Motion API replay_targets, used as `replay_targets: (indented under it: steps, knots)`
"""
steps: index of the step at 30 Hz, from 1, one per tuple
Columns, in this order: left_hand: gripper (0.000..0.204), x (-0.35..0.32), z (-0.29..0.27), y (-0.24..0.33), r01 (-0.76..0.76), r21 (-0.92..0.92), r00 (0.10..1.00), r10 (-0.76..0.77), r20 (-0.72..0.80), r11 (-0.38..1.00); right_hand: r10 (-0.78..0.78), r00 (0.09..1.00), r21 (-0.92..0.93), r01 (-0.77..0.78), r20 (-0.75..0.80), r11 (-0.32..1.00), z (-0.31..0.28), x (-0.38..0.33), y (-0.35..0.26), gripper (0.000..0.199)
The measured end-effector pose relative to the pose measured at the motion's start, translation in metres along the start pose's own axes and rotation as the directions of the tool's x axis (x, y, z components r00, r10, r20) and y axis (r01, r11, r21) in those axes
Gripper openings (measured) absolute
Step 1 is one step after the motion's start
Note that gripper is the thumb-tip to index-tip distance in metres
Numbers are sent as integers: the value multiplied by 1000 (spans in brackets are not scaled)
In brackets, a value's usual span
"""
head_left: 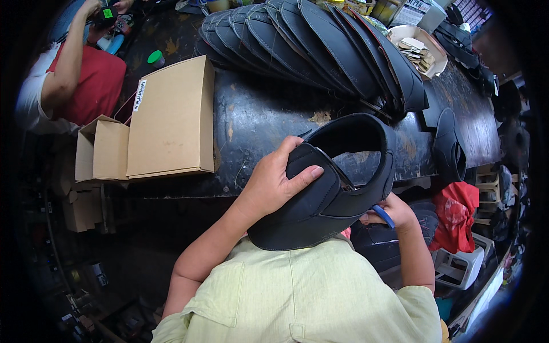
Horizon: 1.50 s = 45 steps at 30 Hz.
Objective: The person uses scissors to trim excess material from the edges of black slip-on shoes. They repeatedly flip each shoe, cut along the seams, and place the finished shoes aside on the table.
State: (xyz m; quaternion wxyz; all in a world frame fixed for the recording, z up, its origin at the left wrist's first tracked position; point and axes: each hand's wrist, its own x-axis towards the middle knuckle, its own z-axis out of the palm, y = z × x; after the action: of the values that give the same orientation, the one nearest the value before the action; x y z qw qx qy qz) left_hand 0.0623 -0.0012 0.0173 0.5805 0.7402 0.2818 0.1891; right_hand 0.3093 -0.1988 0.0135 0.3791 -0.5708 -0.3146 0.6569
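Observation:
My left hand (pixel 274 180) grips a black leather shoe upper (pixel 334 188), fingers spread over its flat side, thumb on top. The piece curves into an open loop above the dark workbench (pixel 257 120) edge. My right hand (pixel 389 211) is below and to the right of the upper, closed on a blue-handled tool (pixel 383 215) whose tip is hidden behind the leather. Only part of that hand shows.
A fanned stack of black leather pieces (pixel 320 46) lies across the back of the bench. A cardboard box (pixel 171 120) stands at the left, a smaller open one (pixel 103 148) beside it. A person in a red apron (pixel 86 80) works at far left. A red bag (pixel 457 214) sits right.

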Motion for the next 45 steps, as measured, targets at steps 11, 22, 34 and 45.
replay_targets:
  steps: [11, 22, 34, 45]
  knots:
    - [59, -1, 2, -1, 1, 110, 1000, 2, -27, 994, -250, 966, -290, 221, -65, 931, -2, 1, -7, 49]
    - [69, 14, -7, 1, -41, 159, 981, 70, -183, 986, -7, 990, -293, -36, -143, 955, -6, 12, -17, 29]
    - [69, 41, -30, -23, 94, 520, 937, 102, -335, 849, -600, 755, -961, -154, -263, 228, -44, 26, -17, 42]
    - [25, 72, -29, 9, -454, 620, 787, 614, -58, 640, -674, 700, -956, -41, -236, 292, -36, 25, -46, 36]
